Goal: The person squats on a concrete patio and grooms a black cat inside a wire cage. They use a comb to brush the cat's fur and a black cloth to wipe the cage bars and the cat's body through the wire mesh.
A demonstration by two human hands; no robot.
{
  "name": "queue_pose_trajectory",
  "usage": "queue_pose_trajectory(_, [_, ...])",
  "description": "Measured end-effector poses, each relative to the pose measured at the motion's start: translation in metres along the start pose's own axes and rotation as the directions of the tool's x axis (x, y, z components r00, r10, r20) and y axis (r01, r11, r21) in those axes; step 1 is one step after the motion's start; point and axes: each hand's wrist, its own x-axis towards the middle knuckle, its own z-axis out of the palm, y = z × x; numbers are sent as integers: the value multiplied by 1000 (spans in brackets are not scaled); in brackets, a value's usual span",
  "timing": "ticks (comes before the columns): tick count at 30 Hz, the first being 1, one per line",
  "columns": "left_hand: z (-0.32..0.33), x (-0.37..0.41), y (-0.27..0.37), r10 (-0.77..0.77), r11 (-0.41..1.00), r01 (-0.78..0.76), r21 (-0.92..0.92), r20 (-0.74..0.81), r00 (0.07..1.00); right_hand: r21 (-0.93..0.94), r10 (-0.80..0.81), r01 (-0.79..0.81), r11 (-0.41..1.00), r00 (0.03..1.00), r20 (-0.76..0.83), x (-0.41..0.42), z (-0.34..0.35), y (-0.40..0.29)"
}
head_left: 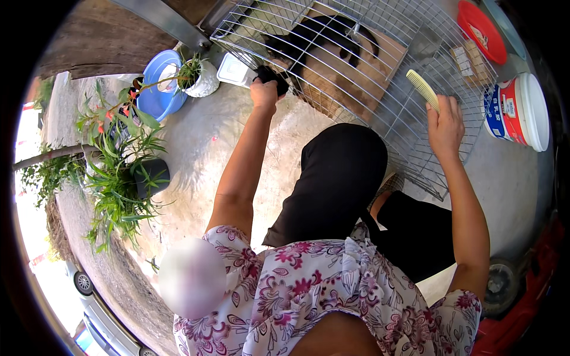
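Observation:
A pale yellow comb [422, 86] is pinched between the thumb and fingers of my right hand [446, 124], its teeth showing, over the right part of a wire cage [412, 102]. At the cage's left edge, my left hand [265, 94] grips a small black object [272, 79]; its exact kind is unclear. Behind the wires a black cat [323, 33] lies on a flat brown board [378, 71], its tail curving at the right. Woven brown matting [327, 100] shows at the near side of that board.
Left stand a blue basin [151, 95], a white flowerpot [204, 80], a lidded clear box [234, 71] and a dark potted plant [151, 178]. Right are a red basin [478, 26], a small carton [470, 64] and a white bucket [519, 111]. A wheel [501, 285] stands lower right.

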Motion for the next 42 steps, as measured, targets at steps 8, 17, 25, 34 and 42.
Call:
queue_pose_trajectory(8, [-1, -55, 43, 28, 978, -18, -209, 41, 999, 5, 12, -12, 1000, 1000, -2, 0, 2, -1])
queue_pose_trajectory(17, [-4, -90, 77, 177, 864, -139, -484, 33, 984, -25, -11, 10, 1000, 1000, -29, 1, 3, 1])
queue_pose_trajectory(25, [8, -74, 64, 352, 883, -356, -306, -69, 933, -52, -3, 3, 999, 1000, -10, 2, 0, -3])
queue_pose_trajectory(34, [-24, -54, 57, 257, 959, -259, -111, -35, 966, 26, -29, 30, 999, 999, -24, 1, -12, -6])
queue_pose_trajectory(42, [-63, -9, 105, 610, 752, -645, -134, -231, 759, 285, -126, 26, 958, 933, 337, -35, -79, -50])
